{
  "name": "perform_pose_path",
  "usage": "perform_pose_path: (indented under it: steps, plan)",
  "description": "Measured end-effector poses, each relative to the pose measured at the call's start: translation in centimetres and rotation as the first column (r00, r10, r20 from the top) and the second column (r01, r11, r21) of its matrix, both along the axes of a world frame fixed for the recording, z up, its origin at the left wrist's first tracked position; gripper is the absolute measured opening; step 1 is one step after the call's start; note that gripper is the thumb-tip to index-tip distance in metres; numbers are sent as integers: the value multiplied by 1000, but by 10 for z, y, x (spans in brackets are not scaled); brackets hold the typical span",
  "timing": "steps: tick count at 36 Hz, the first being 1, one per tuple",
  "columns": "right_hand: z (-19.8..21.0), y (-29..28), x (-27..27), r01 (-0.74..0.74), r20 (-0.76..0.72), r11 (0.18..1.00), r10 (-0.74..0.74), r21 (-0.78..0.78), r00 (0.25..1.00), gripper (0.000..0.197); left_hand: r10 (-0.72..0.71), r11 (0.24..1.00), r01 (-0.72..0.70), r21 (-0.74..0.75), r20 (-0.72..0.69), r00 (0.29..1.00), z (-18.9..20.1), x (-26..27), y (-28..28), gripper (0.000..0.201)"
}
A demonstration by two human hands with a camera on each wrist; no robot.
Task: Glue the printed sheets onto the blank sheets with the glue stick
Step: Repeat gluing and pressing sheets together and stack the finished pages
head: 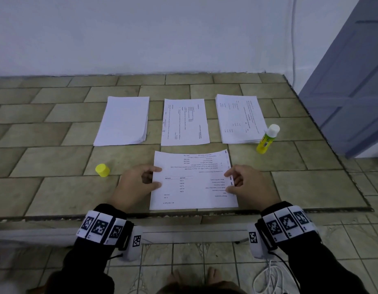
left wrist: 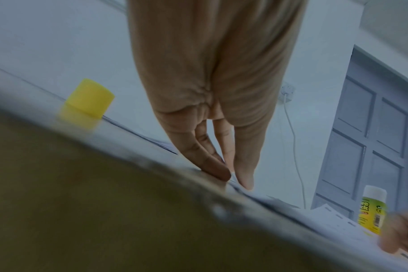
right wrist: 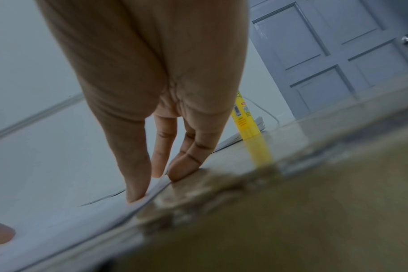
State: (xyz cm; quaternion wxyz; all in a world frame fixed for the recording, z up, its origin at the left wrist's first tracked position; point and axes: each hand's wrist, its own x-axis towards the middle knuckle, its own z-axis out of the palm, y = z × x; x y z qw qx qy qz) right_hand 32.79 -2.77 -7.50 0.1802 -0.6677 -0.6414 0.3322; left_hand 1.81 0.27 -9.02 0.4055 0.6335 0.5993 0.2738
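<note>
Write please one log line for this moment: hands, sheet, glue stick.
left hand: holds printed sheet left edge | right hand: holds right edge | glue stick: uncapped, upright, untouched | cap: on floor

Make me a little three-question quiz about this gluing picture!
1. True or false: the glue stick has its yellow cap on.
2. How many lots of paper lie in the far row? A) two B) three C) five
3. Fill in: the left hand and right hand each hold a side edge of the printed ____.

Key: 1 false; 2 B; 3 sheet.
</note>
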Motion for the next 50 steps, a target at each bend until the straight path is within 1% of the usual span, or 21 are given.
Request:
perform_pose_path:
  steps: [15, 25, 34, 37, 39, 41, 42, 44, 46, 48, 49, 50]
  plan:
    - [-2, 0, 2, 17, -66, 1000, -17, -9, 998, 33, -18, 1000, 18, 10, 13, 1000, -1, -2, -3, 37]
    - [-2, 0, 3, 15, -58, 1000, -15, -5, 998, 34, -11, 1000, 11, 3, 55, 998, -2, -3, -2, 39]
    - [1, 0, 1, 6, -36, 1000, -6, -15, 999, 34, -14, 1000, 14, -12, -6, 1000, 1, -4, -2, 38]
    - [3, 0, 0, 0, -16, 1000, 0, -19, 1000, 33, -17, 1000, 17, 6, -33, 999, 3, -1, -3, 37]
    - [4, 0, -1, -8, 18, 1000, 9, -26, 1000, 33, -28, 999, 30, 21, -99, 995, 5, 0, -3, 36]
    - [6, -2, -3, -16, 73, 999, 19, -42, 997, 32, -43, 998, 50, 29, -216, 975, 5, 0, -2, 39]
    - [7, -2, -4, -26, 131, 999, 32, -45, 991, 32, -47, 998, 60, 37, -283, 958, 5, -1, -1, 43]
    - [12, -5, -7, -65, 302, 997, 71, -31, 951, 35, -56, 994, 89, 66, -393, 918, 5, 1, 0, 50]
    - [19, -8, -11, -89, 415, 996, 91, -24, 905, 38, -72, 981, 142, 135, -424, 903, 7, 8, 1, 52]
    - [23, -11, -16, -96, 469, 995, 100, -33, 878, 38, -99, 967, 189, 173, -429, 898, 6, 20, 1, 55]
    - [24, -12, -18, -97, 492, 995, 102, -36, 865, 37, -116, 967, 207, 149, -464, 878, 2, 25, 1, 64]
    - [25, -13, -20, -100, 516, 994, 105, -39, 850, 37, -137, 965, 232, 121, -521, 842, -3, 29, 1, 73]
